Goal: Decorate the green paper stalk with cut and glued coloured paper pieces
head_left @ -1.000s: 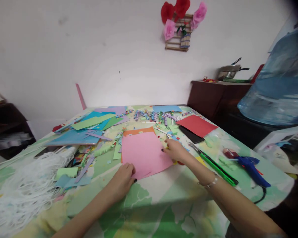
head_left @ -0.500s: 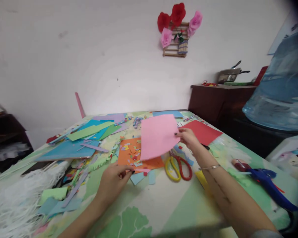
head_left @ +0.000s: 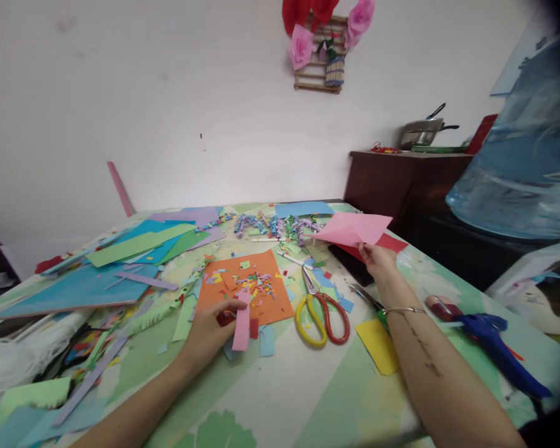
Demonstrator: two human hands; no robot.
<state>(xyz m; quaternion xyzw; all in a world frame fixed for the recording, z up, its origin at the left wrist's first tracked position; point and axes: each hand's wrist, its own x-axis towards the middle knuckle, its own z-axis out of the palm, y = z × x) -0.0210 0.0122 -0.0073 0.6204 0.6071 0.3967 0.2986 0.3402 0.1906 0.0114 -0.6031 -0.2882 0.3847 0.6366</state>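
My left hand (head_left: 217, 330) pinches a narrow pink paper strip (head_left: 241, 326) over the near edge of an orange sheet (head_left: 214, 292) strewn with small coloured paper scraps (head_left: 261, 285). Over to the right, my right hand (head_left: 377, 261) grips the near edge of a pink paper sheet (head_left: 354, 227), which is tilted above a red sheet (head_left: 394, 242). Between the hands lie scissors with one yellow and one red handle (head_left: 324, 320), blades pointing away from me. A second pair of scissors (head_left: 366, 297) is partly hidden by my right wrist.
Blue and green paper sheets (head_left: 140, 246) are piled at the left, near white stringy material (head_left: 23, 348). Curled paper pieces (head_left: 275, 225) line the back. A dark phone-like slab (head_left: 351, 264), a yellow paper (head_left: 377, 345) and a blue glue gun (head_left: 494, 345) lie rightward. A water bottle (head_left: 518, 155) stands beyond.
The pink sheet has moved right with my right hand, from above the orange sheet to above the red one. My left hand's pink strip now points toward me. The view has shifted slightly.
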